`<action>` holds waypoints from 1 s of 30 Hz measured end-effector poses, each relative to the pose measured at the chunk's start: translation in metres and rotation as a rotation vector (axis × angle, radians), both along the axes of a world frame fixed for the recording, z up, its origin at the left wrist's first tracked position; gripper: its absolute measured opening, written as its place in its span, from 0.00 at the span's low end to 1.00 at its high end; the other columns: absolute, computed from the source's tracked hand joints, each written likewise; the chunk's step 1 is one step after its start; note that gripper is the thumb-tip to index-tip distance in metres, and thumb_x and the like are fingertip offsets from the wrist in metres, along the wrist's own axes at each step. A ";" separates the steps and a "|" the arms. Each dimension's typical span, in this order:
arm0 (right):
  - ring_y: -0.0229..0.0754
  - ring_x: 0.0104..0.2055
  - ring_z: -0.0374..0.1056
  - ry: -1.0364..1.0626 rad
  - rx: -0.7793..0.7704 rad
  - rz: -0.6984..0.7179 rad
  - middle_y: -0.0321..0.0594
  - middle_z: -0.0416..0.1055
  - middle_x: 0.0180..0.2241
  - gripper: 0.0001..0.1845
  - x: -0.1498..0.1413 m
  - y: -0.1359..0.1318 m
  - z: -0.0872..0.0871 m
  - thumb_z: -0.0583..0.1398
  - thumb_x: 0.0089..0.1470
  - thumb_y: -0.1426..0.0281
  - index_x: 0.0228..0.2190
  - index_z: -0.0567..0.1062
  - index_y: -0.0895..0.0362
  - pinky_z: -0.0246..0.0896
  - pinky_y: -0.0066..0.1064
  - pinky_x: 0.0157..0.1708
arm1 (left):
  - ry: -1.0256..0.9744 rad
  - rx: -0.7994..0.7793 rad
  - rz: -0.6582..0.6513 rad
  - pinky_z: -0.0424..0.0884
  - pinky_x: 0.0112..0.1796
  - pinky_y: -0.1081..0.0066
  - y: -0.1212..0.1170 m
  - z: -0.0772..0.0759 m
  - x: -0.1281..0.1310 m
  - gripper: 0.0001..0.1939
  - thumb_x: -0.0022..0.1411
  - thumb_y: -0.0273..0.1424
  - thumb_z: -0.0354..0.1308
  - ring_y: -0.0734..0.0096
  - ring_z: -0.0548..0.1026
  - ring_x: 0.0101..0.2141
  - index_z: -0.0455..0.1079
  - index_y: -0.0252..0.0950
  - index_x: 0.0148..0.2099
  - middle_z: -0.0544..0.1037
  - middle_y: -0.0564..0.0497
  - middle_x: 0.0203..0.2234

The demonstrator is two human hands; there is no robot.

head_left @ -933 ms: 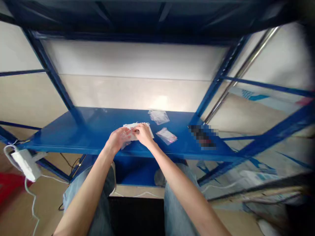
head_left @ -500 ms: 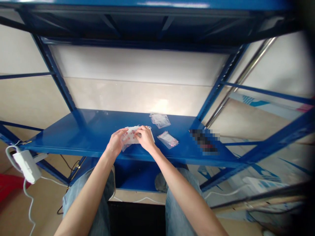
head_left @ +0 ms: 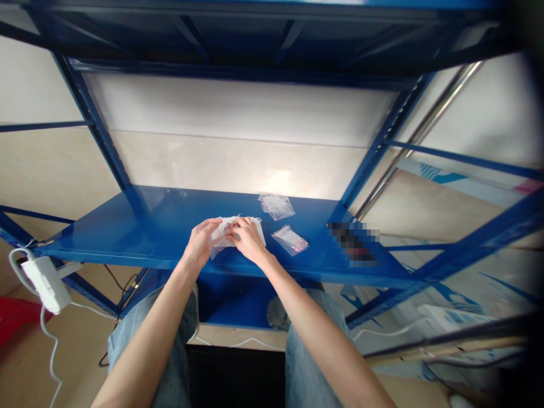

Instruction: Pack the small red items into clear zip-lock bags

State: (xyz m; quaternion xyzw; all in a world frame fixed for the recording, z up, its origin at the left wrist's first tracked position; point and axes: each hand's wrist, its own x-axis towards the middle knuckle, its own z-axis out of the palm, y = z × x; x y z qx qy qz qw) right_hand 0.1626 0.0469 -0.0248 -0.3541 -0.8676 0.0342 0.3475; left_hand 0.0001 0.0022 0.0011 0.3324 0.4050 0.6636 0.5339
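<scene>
Centrally, my left grip (head_left: 200, 241) is closed on a clear bag (head_left: 217, 245), against a white piece (head_left: 260, 229) above the blue shelf (head_left: 170, 212); whether my right grip (head_left: 249, 238) pinches anything, I cannot tell. One pinkish packet (head_left: 290, 239) lies aside, seemingly filled; the held bag appears unfinished, with stacked bags (head_left: 277, 207) behind.

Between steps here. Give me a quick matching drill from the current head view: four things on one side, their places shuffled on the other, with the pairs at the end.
Things
1. Stack of flat bags
2. Bag with pinkish contents
3. White power strip
4. Left hand

Places
A. Off the left end of the blue shelf
B. At the left side of a clear bag
C. Near the shelf's back edge
D. On the shelf, just right of the right hand

Pairs: 1-C, 2-D, 3-A, 4-B
</scene>
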 end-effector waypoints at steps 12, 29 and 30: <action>0.47 0.47 0.64 0.062 -0.030 -0.036 0.42 0.73 0.40 0.05 -0.001 0.003 -0.003 0.66 0.56 0.76 0.31 0.80 0.54 0.59 0.40 0.49 | 0.026 0.033 -0.082 0.72 0.37 0.68 0.001 -0.005 0.003 0.16 0.44 0.36 0.75 0.64 0.78 0.36 0.76 0.32 0.32 0.80 0.43 0.41; 0.43 0.39 0.73 0.753 -0.460 0.200 0.40 0.76 0.37 0.12 0.008 -0.022 0.020 0.66 0.54 0.58 0.31 0.80 0.54 0.68 0.31 0.37 | 0.197 0.013 -0.497 0.76 0.32 0.68 -0.019 0.000 0.020 0.16 0.50 0.36 0.74 0.66 0.78 0.28 0.78 0.31 0.38 0.79 0.43 0.28; 0.43 0.39 0.73 0.734 -0.501 0.233 0.41 0.77 0.38 0.13 0.008 -0.023 0.021 0.66 0.54 0.57 0.32 0.81 0.54 0.68 0.30 0.34 | 0.208 0.015 -0.503 0.76 0.31 0.68 -0.019 0.001 0.021 0.16 0.51 0.36 0.73 0.66 0.77 0.28 0.78 0.31 0.38 0.79 0.44 0.27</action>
